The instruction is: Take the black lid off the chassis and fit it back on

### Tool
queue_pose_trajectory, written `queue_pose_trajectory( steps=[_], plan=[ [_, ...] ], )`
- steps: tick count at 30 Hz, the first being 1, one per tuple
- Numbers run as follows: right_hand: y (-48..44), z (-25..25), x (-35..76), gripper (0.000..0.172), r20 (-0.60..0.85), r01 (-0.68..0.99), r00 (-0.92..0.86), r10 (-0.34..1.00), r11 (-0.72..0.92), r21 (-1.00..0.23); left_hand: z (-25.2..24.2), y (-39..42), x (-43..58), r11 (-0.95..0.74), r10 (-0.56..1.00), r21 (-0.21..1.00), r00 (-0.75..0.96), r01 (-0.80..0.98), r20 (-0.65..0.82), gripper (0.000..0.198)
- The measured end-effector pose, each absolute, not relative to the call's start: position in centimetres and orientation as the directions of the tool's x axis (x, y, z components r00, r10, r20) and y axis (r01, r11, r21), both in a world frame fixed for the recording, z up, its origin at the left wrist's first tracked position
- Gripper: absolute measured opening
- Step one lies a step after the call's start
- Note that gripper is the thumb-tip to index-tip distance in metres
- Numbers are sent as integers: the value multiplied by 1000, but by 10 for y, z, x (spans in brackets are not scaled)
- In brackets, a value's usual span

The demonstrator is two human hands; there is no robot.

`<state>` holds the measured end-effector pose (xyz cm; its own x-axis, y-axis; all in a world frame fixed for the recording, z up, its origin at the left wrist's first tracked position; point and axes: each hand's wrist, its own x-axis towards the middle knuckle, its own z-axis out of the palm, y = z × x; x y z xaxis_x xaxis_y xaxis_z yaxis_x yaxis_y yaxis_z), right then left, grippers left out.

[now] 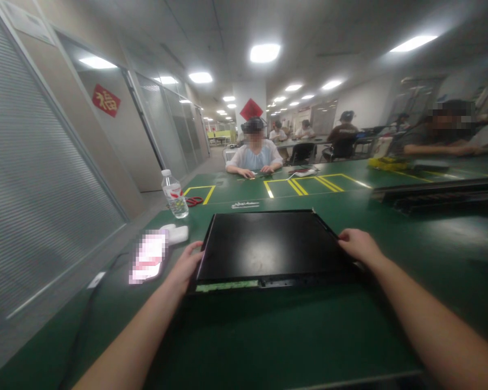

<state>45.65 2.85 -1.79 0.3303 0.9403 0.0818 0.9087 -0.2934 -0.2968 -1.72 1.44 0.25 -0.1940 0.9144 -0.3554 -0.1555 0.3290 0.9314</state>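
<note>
A flat black display panel (268, 246) lies in front of me, with a raised dark frame along its edges. On its near edge runs a green strip (228, 285) beside dark fittings. My left hand (190, 264) grips the panel's left edge, its fingers partly hidden by the frame. At the opposite side, my right hand (358, 246) pinches the right edge between thumb and curled fingers. A shadow falls on the table below the near edge; whether the panel is fully lifted I cannot tell.
Left of the panel are a lit phone (149, 257), a white case (177, 234), a water bottle (174, 194) and red-handled scissors (194, 201). Dark long frames (439, 195) lie on the right of the green table (276, 336). A person (255, 154) sits opposite; others work farther back.
</note>
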Motion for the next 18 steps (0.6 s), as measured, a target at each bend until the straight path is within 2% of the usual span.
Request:
queue_pose_trajectory(
  steps=[2,10,18],
  plan=[
    [29,-18,456,21,92,912,331,939,-293,-288,2,14,-18,323,921,933,-173,-162,-349,65],
    [28,-16,455,26,42,914,336,941,-315,-255,1,14,-19,262,948,957,-150,-123,-279,35],
    [29,-17,454,23,70,914,335,939,-307,-265,16,6,-12,277,946,955,-142,-109,-291,41]
  ],
)
